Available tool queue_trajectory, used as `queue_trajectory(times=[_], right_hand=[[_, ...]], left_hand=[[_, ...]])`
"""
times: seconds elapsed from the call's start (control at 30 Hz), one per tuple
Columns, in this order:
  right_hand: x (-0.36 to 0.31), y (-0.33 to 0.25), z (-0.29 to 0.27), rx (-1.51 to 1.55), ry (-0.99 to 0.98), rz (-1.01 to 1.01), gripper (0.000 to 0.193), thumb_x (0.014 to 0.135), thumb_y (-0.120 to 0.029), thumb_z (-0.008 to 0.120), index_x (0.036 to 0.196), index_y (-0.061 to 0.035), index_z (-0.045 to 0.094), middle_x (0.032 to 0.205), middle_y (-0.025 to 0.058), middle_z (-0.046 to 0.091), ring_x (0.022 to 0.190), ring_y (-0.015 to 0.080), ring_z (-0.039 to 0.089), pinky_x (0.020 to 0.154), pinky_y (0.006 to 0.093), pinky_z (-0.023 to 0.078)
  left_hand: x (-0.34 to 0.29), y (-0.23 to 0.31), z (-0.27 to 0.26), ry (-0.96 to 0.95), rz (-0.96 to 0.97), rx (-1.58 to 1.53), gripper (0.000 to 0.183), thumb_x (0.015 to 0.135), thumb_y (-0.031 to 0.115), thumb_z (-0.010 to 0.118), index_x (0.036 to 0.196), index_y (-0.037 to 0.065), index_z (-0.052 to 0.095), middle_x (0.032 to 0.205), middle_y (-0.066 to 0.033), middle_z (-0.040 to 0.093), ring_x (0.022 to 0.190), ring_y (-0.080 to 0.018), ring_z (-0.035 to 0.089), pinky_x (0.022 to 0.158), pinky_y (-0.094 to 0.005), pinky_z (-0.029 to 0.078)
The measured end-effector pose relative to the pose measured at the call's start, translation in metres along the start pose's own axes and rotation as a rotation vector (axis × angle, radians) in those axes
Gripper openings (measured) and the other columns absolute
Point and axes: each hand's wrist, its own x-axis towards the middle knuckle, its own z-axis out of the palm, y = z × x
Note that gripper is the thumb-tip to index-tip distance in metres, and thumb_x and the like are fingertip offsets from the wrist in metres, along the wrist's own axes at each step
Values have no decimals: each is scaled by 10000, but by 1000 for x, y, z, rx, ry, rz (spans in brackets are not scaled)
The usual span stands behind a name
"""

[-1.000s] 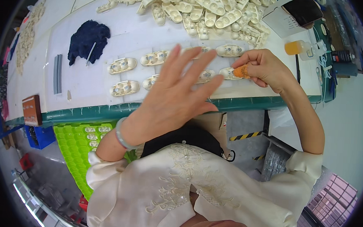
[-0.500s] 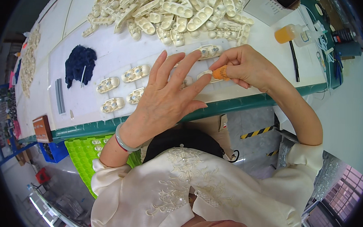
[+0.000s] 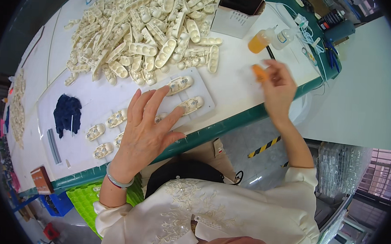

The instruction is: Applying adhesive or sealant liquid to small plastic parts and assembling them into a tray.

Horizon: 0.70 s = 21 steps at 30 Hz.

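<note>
My left hand [image 3: 144, 132] lies with fingers spread over a pale holding plate [image 3: 206, 88]. Its index fingertip rests at a cream pod-shaped part [image 3: 193, 105] near the plate's right end; another pod-shaped part [image 3: 179, 84] sits just behind. More such parts stand in rows left of the hand, with small grey-blue spots on them, and some are hidden under it. My right hand [image 3: 279, 89], smeared by motion, is raised off to the right of the plate. Its fingers are closed on a small orange piece [image 3: 260, 73], whose kind I cannot make out.
A large heap of cream parts [image 3: 133, 35] covers the far table. Dark blue putty-like material [image 3: 67, 115] and grey strips [image 3: 54, 146] lie at left. A white box [image 3: 234, 20], an orange-filled bottle [image 3: 259, 41], a clear bottle [image 3: 283, 39] and cables [image 3: 312, 39] stand at far right.
My right hand has lifted the orange piece away from the part on the plate and moved right. My left hand stays over the plate. The whole view has shifted.
</note>
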Motion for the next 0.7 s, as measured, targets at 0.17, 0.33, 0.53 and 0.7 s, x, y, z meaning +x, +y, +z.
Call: queue_trajectory(times=[0.17, 0.33, 0.53, 0.7], right_hand=[[49, 14, -3, -324, 228, -191, 469, 642, -111, 755, 1052, -1, 555, 888, 91, 525, 785, 112, 521, 618, 224, 443], [79, 58, -1, -545, 79, -227, 540, 655, -140, 739, 1111, 15, 494, 953, 117, 512, 847, 194, 521, 712, 295, 457], [35, -14, 12, 146, -82, -172, 372, 765, -56, 610, 1099, 43, 479, 989, 134, 573, 870, 207, 578, 773, 289, 474], [-4, -51, 26, 450, -220, -180, 342, 825, -115, 556, 1115, 40, 464, 1011, 171, 572, 786, 169, 583, 661, 243, 480]], left_hand=[[-3, -1, 0, 28, -19, 1, 472, 637, 276, 734, 1069, 151, 591, 1313, -133, 364, 1190, -361, 340, 1020, -465, 289], [-2, 1, -1, 2, 22, -48, 475, 627, 279, 737, 1054, 138, 582, 1304, -130, 372, 1168, -311, 379, 1041, -509, 234], [-7, 0, 6, 46, 44, -47, 558, 630, 293, 732, 1114, 136, 503, 1248, -115, 388, 1123, -278, 413, 1046, -511, 226], [-9, -5, 11, 68, 58, -17, 548, 630, 292, 729, 1104, 139, 501, 1209, -128, 405, 1104, -276, 420, 1049, -522, 217]])
